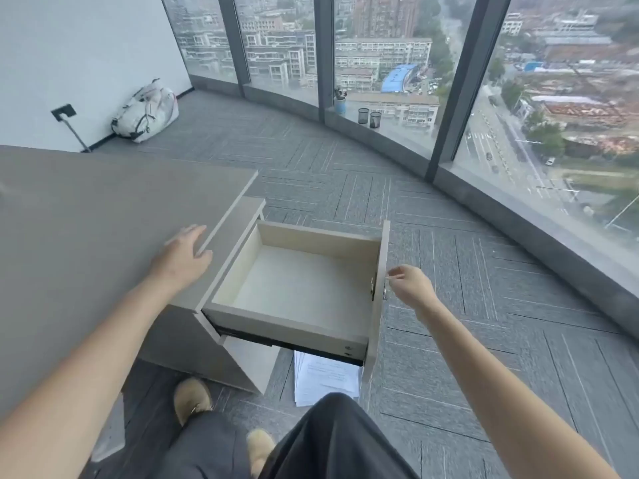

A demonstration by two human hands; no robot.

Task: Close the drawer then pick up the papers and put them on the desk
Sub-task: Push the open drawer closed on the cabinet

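Drawer still open, papers waiting on the floor.

We judge ourselves at the first step: the empty drawer stands pulled fully out of the desk. Our right hand hovers loosely curled, grasping nothing, just beside the drawer front; our left hand rests flat and spread on the desktop edge. Next we need a push on that front. The papers lie on the carpet under the drawer; their print is too small to read.
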